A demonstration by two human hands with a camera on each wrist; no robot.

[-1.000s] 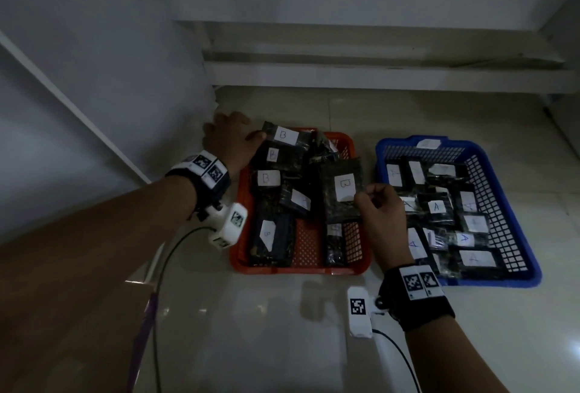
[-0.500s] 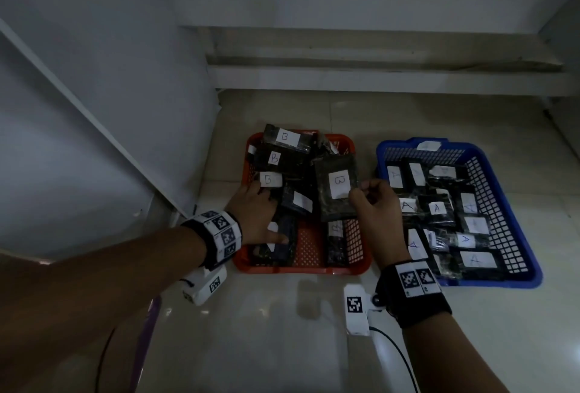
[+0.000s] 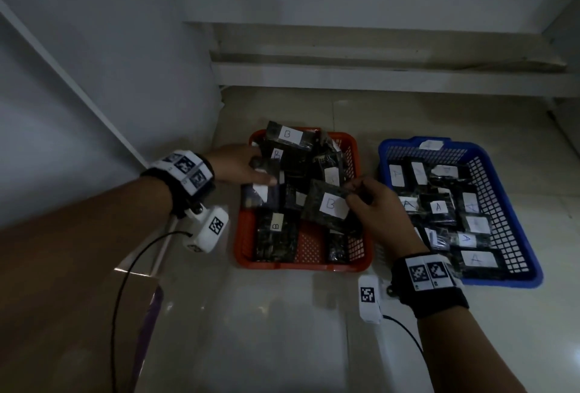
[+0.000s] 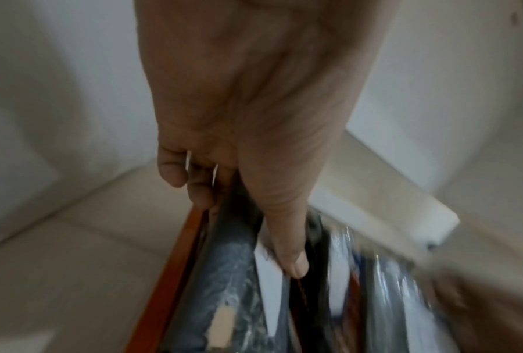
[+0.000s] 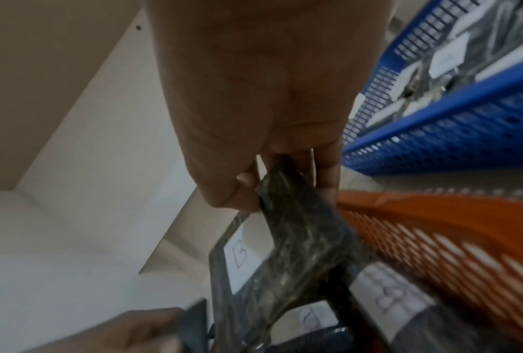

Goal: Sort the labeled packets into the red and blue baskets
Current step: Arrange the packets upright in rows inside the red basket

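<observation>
Shifted since half a second ago: left hand [image 3: 243, 168], from the near-left of the red basket [image 3: 303, 265] to its far-left side, thumb and fingers now closed on a dark packet [image 3: 266, 188] at the left wall; right hand [image 3: 381, 215] has stayed pinching the B-labelled packet [image 3: 326, 207] by its right corner, tilted above the basket's middle, a little lower than before. Step in hand, by judgement: filing B packets in red, A-labelled ones lying in the blue basket [image 3: 502, 279] at right. Next move calls for releasing this packet onto the pile without toppling its neighbours.
</observation>
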